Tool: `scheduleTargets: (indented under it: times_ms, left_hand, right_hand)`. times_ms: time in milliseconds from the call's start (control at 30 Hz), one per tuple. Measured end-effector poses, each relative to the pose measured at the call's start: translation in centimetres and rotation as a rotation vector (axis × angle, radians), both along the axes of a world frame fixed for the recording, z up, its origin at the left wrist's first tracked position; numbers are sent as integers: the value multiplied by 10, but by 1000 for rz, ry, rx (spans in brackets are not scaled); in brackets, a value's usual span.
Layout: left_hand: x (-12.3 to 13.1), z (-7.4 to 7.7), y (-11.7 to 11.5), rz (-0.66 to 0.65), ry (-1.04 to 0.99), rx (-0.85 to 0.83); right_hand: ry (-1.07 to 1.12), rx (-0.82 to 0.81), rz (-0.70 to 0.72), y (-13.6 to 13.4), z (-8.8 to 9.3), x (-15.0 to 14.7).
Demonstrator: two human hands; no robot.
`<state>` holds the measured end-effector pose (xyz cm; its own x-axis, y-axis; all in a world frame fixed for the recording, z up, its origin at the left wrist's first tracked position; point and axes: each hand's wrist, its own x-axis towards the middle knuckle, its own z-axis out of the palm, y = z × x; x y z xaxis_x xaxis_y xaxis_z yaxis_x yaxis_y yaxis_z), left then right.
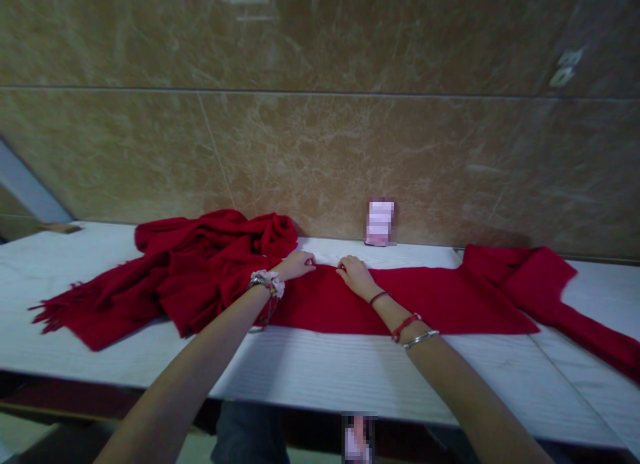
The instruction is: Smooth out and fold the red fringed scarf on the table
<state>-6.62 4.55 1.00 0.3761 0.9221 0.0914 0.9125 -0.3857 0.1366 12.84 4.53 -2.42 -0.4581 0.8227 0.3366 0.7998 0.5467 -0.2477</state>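
A red scarf (420, 297) lies along the white tabletop, its middle stretch spread flat as a long band. My left hand (299, 264) has its fingers curled together at the far edge of that band. A short way to the right, my right hand (356, 274) pinches the same far edge, thumb against fingers. On the left the red fabric is bunched in a loose heap with a fringe at its outer end. Toward the right it turns back in folds, and a narrow strip runs off toward the frame's edge. Whether all the fabric is one piece, I cannot tell.
Behind the white table (320, 364) rises a brown marble-patterned wall (320, 157). A small pixelated rectangular object (381, 222) stands against it. A socket-like fitting (566, 67) is on the wall at upper right. The table's front edge runs close to my legs (250, 434).
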Motion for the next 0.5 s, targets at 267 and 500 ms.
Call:
scheduleTargets:
  times_ms: [267,500]
  left_hand:
    - [-1,10,2,-73,32,-6]
    - [1,-3,2,-8,159,24]
  right_hand:
    - [-3,-4,-39,0,-1,-1]
    - [-31,13,-33,-2,-3,-1]
